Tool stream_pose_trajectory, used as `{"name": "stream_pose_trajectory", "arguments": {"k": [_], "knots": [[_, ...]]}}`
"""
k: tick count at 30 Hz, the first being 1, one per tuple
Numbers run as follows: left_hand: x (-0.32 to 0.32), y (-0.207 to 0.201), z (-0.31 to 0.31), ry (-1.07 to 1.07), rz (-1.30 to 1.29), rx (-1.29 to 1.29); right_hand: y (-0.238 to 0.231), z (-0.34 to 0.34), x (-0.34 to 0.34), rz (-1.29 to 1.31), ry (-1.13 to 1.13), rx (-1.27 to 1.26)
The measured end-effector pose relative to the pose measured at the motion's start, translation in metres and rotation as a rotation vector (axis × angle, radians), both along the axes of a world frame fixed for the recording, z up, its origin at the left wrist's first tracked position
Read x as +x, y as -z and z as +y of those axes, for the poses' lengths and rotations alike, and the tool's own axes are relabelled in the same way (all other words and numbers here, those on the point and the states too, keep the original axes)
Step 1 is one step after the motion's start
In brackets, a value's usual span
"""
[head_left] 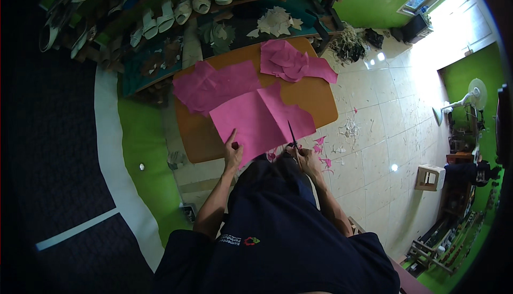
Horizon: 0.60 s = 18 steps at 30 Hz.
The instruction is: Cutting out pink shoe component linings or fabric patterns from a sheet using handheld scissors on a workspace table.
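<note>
While the left hand (233,152) pinches the near-left edge of the pink sheet (248,120), the right hand (306,160) grips scissors (293,136), blades at the near edge.

Here's the pink sheet (246,123), broad and thin, spread slantwise across the centre of the frame! A crease runs down through it, right of its middle; the left part lies smooth, while the upper right edge swings in a deep, cut-out curve. And there are the scissors (292,134), dark and slim, just right of centre, tips pointing up the frame, blades overlapping the sheet's lower right part in view.
</note>
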<state>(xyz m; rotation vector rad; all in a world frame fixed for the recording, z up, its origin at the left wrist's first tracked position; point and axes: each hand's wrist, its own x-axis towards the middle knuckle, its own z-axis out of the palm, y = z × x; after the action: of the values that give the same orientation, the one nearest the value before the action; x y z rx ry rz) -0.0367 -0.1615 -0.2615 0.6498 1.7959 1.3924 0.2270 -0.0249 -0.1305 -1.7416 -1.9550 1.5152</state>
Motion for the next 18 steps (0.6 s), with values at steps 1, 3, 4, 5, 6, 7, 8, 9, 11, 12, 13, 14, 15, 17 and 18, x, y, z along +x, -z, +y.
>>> {"name": "stream_pose_trajectory", "arguments": {"k": [1,3,4,5,6,7,8,9,11,12,13,14,15,17,18], "knots": [[-0.001,0.005,0.006,-0.013,0.032,0.062,0.007,0.0,0.002,-0.087,-0.047,0.05],[-0.006,0.014,0.015,0.001,-0.001,0.127,0.032,-0.001,0.007,-0.129,-0.034,0.12],[-0.011,0.014,0.023,0.001,-0.03,0.193,0.036,0.002,0.005,-0.167,-0.035,0.192],[-0.012,0.014,0.027,0.015,-0.036,0.2,0.039,0.004,0.006,-0.174,-0.02,0.198],[-0.012,0.012,0.028,0.023,-0.061,0.114,0.041,0.005,0.007,-0.186,-0.058,0.196],[-0.013,0.01,0.028,0.028,-0.084,0.026,0.044,0.005,0.007,-0.197,-0.1,0.193],[-0.013,0.009,0.03,0.053,-0.106,0.008,0.048,0.006,0.006,-0.22,-0.106,0.208],[-0.012,0.009,0.034,0.064,-0.108,0.01,0.05,0.006,0.007,-0.223,-0.095,0.209],[-0.012,0.02,0.031,0.076,-0.053,0.041,0.05,0.006,0.002,-0.179,-0.157,0.188],[-0.012,0.025,0.028,0.076,-0.05,0.039,0.05,0.005,-0.002,-0.177,-0.157,0.186],[-0.012,0.028,0.027,0.055,-0.021,0.064,0.053,0.005,-0.006,-0.219,-0.158,0.133],[-0.012,0.031,0.024,0.032,0.009,0.086,0.054,0.004,-0.009,-0.26,-0.162,0.078],[-0.012,0.035,0.022,0.024,0.011,0.079,0.058,0.003,-0.009,-0.257,-0.171,0.071],[-0.011,0.029,0.019,0.039,-0.154,0.014,0.084,-0.004,-0.002,-0.175,-0.126,0.101],[-0.01,0.019,0.024,0.056,-0.224,-0.148,0.096,-0.005,0.005,-0.18,-0.123,0.087]]}}
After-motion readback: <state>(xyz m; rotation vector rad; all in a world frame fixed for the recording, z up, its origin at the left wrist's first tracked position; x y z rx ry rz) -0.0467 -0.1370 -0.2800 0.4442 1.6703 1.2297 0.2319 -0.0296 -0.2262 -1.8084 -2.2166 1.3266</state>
